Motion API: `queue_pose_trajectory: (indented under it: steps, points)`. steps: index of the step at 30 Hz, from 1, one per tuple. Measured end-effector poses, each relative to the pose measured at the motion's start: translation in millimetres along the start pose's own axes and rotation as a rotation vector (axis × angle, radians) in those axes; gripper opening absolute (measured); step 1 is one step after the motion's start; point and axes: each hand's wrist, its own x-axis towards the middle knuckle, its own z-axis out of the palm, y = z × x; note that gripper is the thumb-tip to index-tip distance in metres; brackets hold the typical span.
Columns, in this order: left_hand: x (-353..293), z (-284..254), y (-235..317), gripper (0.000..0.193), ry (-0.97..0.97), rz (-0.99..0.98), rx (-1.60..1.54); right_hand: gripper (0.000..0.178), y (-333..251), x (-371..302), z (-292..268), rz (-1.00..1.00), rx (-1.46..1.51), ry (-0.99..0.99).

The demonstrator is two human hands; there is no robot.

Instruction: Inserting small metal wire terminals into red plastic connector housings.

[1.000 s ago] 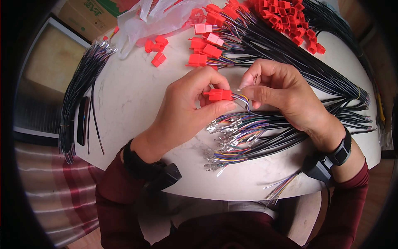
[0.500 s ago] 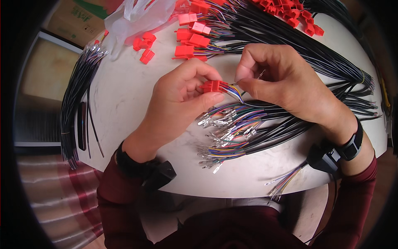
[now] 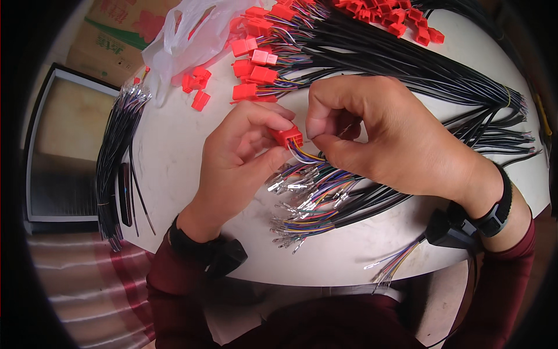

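A red plastic connector housing [image 3: 288,137] is pinched between the thumb and fingers of my left hand [image 3: 235,154], its open face turned to the right. Several thin coloured wires [image 3: 302,155] run out of that face and pass beneath my right hand [image 3: 389,131]. The right thumb and forefinger are closed just to the right of the housing, apart from it. A thin wire end [image 3: 349,129] shows within the curl of those fingers; the rest of it is hidden. Below both hands lies a bundle of black cables with bare metal terminals [image 3: 299,186].
Black cables with red housings [image 3: 261,75] fill the table's far side, beside loose red housings [image 3: 401,20]. A clear plastic bag [image 3: 189,41] and a few more housings [image 3: 200,100] lie far left. Another cable bundle [image 3: 119,168] hangs near the left edge. A cardboard box [image 3: 107,49] stands beyond.
My left hand has moved slightly left and down, tilting the housing so its wire side faces me more. My right hand has shifted left and lower, its fingers still closed.
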Motion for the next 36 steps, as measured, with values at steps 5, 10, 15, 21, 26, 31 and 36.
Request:
queue_pose_trajectory:
  steps: [5, 10, 15, 21, 26, 31, 36]
  points:
    - [0.9, 1.2, -0.6, 0.029, 0.006, 0.018, -0.013, 0.01, 2.8, 0.7, 1.7, -0.101, -0.085, 0.049]
    - [1.8, 0.1, -1.4, 0.028, -0.01, 0.062, 0.008, 0.011, 4.1, 1.6, 5.5, -0.253, -0.175, 0.11]
    - [-0.5, 0.5, 2.4, 0.027, 0.028, 0.057, 0.053, 0.015, 1.9, 2.2, 5.8, -0.227, -0.215, 0.102]
    - [-4.3, -6.2, 8.7, 0.029, 0.014, -0.001, 0.136, 0.018, 1.6, 2.1, 7.6, -0.077, -0.026, 0.025]
    - [-3.4, -8.2, 11.9, 0.027, -0.015, -0.097, 0.053, 0.015, 10.6, 4.5, 8.8, 0.037, 0.23, -0.047]
    - [-1.4, -9.5, 13.6, 0.025, -0.001, -0.144, -0.023, 0.01, 12.9, 6.8, 4.8, 0.146, 0.403, -0.045]
    - [-0.9, -9.4, 11.9, 0.024, 0.0, -0.141, -0.012, 0.005, 14.3, 6.9, 2.8, 0.148, 0.321, -0.057]
